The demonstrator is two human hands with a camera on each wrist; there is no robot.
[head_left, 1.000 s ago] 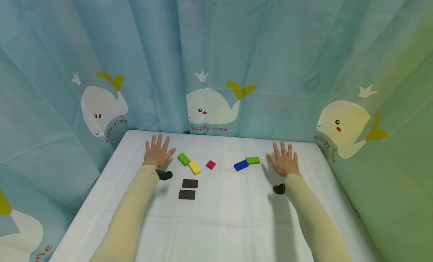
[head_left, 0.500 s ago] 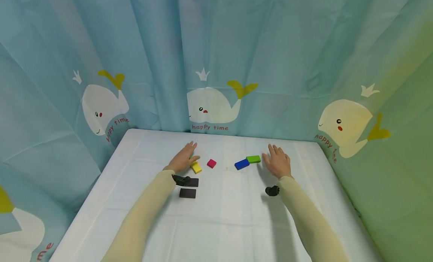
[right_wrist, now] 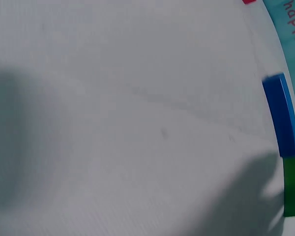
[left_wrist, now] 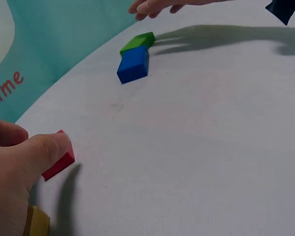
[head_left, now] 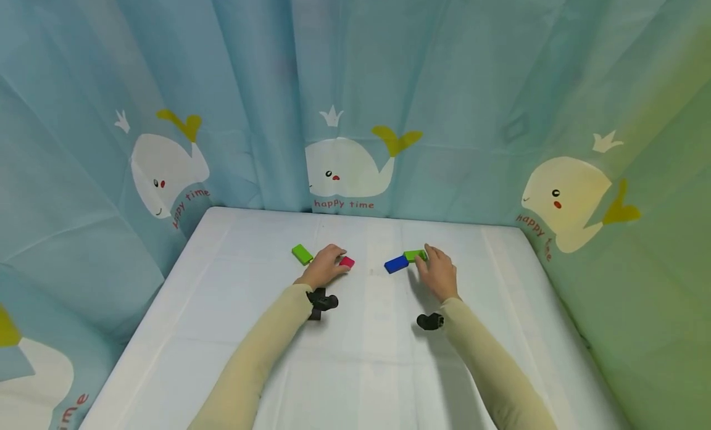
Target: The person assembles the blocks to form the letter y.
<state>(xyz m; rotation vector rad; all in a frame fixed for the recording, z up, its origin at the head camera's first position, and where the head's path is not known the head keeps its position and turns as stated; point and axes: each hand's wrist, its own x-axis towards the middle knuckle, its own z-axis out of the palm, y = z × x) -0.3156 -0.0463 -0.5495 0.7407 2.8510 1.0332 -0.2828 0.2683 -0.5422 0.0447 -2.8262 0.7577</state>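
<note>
Blocks in black (head_left: pixel 315 316) hide partly behind your left wrist camera (head_left: pixel 326 302). Your left hand (head_left: pixel 321 269) masks most of a yellow block (left_wrist: pixel 38 222), its thumb overlapping the red block (head_left: pixel 347 262) on the surface (head_left: pixel 378 343), grip impossible to tell; your loose right hand (head_left: pixel 439 274) overlaps a green block (head_left: pixel 411 255); beyond, the curtain (head_left: pixel 361 60) reads "happy time".

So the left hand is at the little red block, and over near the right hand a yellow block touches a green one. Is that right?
Not quite: the block touching the green block near the right hand is a blue block, not yellow, as the head view shows.
</note>
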